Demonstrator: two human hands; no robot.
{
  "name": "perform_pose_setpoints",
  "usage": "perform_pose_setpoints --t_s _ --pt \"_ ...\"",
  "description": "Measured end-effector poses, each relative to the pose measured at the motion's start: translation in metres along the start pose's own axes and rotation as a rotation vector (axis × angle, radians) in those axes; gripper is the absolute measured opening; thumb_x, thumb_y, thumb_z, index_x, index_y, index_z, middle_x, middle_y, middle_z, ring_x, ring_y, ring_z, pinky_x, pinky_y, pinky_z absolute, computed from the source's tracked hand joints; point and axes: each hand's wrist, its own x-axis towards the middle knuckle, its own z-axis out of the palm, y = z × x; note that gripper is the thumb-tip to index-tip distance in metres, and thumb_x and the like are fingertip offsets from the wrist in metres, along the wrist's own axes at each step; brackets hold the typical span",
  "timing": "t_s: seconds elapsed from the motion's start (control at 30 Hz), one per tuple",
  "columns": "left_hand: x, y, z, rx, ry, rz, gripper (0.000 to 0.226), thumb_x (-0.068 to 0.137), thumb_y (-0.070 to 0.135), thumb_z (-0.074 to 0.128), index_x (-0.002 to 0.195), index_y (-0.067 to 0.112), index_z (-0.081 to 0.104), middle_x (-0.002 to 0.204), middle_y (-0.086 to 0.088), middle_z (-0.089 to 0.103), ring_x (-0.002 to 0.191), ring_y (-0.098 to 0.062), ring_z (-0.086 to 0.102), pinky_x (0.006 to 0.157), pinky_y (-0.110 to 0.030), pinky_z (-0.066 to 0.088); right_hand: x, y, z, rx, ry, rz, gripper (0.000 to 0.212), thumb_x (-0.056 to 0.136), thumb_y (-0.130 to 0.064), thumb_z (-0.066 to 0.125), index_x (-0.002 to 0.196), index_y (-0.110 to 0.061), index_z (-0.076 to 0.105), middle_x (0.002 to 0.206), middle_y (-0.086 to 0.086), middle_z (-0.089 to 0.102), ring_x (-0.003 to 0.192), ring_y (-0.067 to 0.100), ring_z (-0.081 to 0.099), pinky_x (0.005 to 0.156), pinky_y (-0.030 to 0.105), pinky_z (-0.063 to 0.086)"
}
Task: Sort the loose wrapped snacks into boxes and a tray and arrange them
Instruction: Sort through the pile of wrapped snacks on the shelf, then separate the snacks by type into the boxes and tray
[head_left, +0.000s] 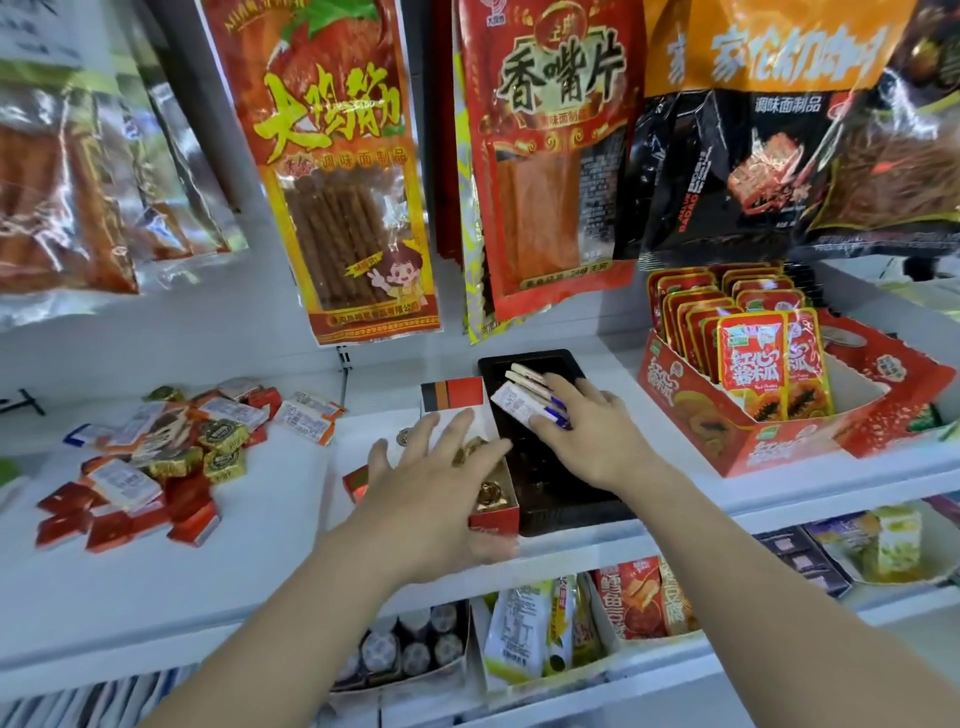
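Note:
A heap of loose wrapped snacks, red, white and gold, lies on the white shelf at the left. In the middle stands a small red box holding gold-wrapped pieces. My left hand lies spread over that box with straight fingers. Right beside it sits a black tray. Several white-wrapped snacks stand in a row at the tray's far end. My right hand rests flat on them, fingers straight.
A large red display box of papaya snack packets stands to the right of the tray. Big snack bags hang above the shelf. The shelf below holds more packets and boxes. The shelf's front edge runs just under my wrists.

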Motion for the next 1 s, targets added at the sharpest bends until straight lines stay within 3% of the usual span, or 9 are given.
perform_pose_setpoints --t_s 0.1,0.23,0.4,0.53,0.63,0.7,0.8,0.9,1.0 --pt "-0.006 -0.019 0.013 -0.07 -0.055 -0.061 0.09 0.079 0.072 0.052 0.145 0.049 -0.006 0.155 0.011 -0.027 0.143 -0.025 -0.023 0.113 -0.063 0.009 0.002 -0.008 0.005 -0.021 -0.001 -0.07 0.06 0.093 -0.049 0.046 0.147 -0.032 0.027 0.151 0.009 0.033 0.14 0.033 0.024 0.111 0.049 0.029" --pt "-0.007 -0.022 0.024 -0.142 0.005 -0.047 0.081 0.085 0.062 0.054 0.147 0.044 0.005 0.157 0.011 -0.023 0.143 -0.026 -0.023 0.114 -0.057 0.018 0.004 -0.017 0.003 -0.046 -0.007 -0.057 0.061 0.093 -0.051 0.045 0.148 -0.032 0.027 0.154 0.006 0.028 0.141 0.032 0.023 0.11 0.047 0.029" --pt "-0.01 -0.031 0.015 -0.172 0.051 -0.029 0.083 0.082 0.069 0.049 0.147 0.044 0.004 0.158 0.01 -0.02 0.145 -0.022 -0.019 0.117 -0.053 0.007 0.0 -0.053 -0.003 -0.149 0.119 -0.122 0.051 0.095 -0.051 0.038 0.143 -0.032 0.035 0.144 0.0 0.039 0.138 0.025 0.027 0.103 0.05 0.029" --pt "-0.025 -0.076 -0.01 -0.341 0.385 -0.131 0.06 0.092 0.05 0.05 0.146 0.034 0.029 0.158 0.006 0.017 0.144 -0.015 0.012 0.115 -0.032 0.016 -0.014 -0.105 0.004 -0.1 0.073 -0.343 0.044 0.096 -0.043 0.04 0.138 -0.03 0.045 0.139 -0.003 0.047 0.135 0.022 0.034 0.105 0.048 0.035" --pt "-0.036 -0.138 -0.001 -0.315 0.54 -0.342 0.048 0.088 0.029 0.054 0.136 0.025 0.047 0.144 -0.003 0.045 0.131 -0.026 0.04 0.107 -0.034 0.033 -0.028 -0.145 0.021 -0.101 -0.079 -0.478 0.047 0.095 -0.048 0.04 0.14 -0.033 0.041 0.148 -0.002 0.039 0.139 0.02 0.028 0.11 0.048 0.029" --pt "-0.049 -0.175 0.015 -0.264 0.451 -0.503 0.056 0.078 0.041 0.048 0.133 0.027 0.049 0.141 -0.006 0.046 0.129 -0.032 0.042 0.104 -0.039 0.038 -0.037 -0.169 0.037 -0.155 -0.205 -0.578 0.056 0.094 -0.055 0.038 0.145 -0.036 0.03 0.157 -0.001 0.024 0.145 0.019 0.015 0.114 0.05 0.02" --pt "-0.068 -0.206 0.036 -0.297 0.208 -0.689 0.083 0.072 0.063 0.054 0.146 0.039 0.024 0.157 -0.004 0.019 0.144 -0.033 0.015 0.112 -0.049 0.025 -0.051 -0.193 0.059 -0.266 -0.363 -0.679 0.067 0.09 -0.064 0.038 0.148 -0.04 0.017 0.161 -0.002 0.004 0.148 0.016 -0.004 0.115 0.053 0.005" --pt "-0.078 -0.219 0.045 -0.35 0.166 -0.674 0.102 0.064 0.071 0.061 0.149 0.041 0.013 0.16 -0.003 0.008 0.146 -0.03 0.002 0.116 -0.048 0.014 -0.055 -0.206 0.074 -0.348 -0.415 -0.706 0.069 0.089 -0.064 0.041 0.148 -0.038 0.018 0.161 0.0 0.001 0.148 0.02 -0.008 0.115 0.055 -0.001" --pt "-0.086 -0.227 0.047 -0.32 0.215 -0.606 0.095 0.065 0.067 0.066 0.146 0.044 0.023 0.158 -0.003 0.02 0.145 -0.028 0.011 0.116 -0.043 0.017 -0.054 -0.218 0.086 -0.346 -0.337 -0.726 0.06 0.093 -0.055 0.041 0.146 -0.032 0.027 0.159 0.004 0.012 0.147 0.021 -0.001 0.115 0.053 0.003"
